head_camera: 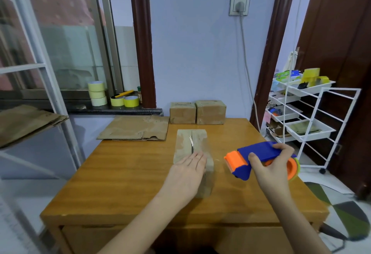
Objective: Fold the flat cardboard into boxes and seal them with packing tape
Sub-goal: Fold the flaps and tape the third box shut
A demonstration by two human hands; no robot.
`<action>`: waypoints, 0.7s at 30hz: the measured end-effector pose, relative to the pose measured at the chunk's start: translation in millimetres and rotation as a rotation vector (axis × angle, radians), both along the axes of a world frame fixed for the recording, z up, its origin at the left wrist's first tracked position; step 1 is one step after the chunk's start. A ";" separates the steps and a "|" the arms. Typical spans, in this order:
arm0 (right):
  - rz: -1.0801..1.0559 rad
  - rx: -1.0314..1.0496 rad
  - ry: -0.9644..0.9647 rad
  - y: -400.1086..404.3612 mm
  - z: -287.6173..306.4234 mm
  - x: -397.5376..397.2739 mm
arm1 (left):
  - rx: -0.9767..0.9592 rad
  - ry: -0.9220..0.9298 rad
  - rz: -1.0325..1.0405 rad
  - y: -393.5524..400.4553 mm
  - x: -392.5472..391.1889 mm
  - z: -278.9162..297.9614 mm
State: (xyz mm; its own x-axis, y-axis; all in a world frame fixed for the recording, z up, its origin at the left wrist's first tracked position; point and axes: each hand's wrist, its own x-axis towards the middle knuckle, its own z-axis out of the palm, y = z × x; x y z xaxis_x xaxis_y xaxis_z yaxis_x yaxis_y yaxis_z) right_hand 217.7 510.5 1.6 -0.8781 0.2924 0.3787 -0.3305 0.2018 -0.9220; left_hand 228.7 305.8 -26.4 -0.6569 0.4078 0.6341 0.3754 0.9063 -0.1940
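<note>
Flat and palm-down, my left hand lies with straight fingers together on the near end of the brown cardboard box standing in the middle of the orange-brown wooden table, pressing on its top; nothing is gripped in it. Just past my fingertips a strip of clear packing tape runs along the box's centre seam, wrinkled and glinting where it has bunched. To the right of that hand, close by but clear of the box, my right hand is curled round the blue and orange plastic tape dispenser, thumb on its near side and fingers over the top, holding it above the table with the orange roller end pointing toward the box. Beyond my left hand, at the far edge of the table against the pale wall, two taped-up brown cardboard boxes stand side by side, touching. Left of them, a flat sheet of brown cardboard lies over the far left corner of the table, partly overhanging it.
</note>
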 end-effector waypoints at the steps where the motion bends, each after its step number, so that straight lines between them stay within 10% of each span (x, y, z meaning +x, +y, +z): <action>1: 0.023 0.038 -0.009 -0.3 1.3 -0.4 | -0.003 -0.008 -0.006 0.3 0.6 0.6; 21: 0.005 0.588 -0.091 -37.1 13.0 -24.4 | 0.034 -0.261 0.046 2.6 17.1 18.3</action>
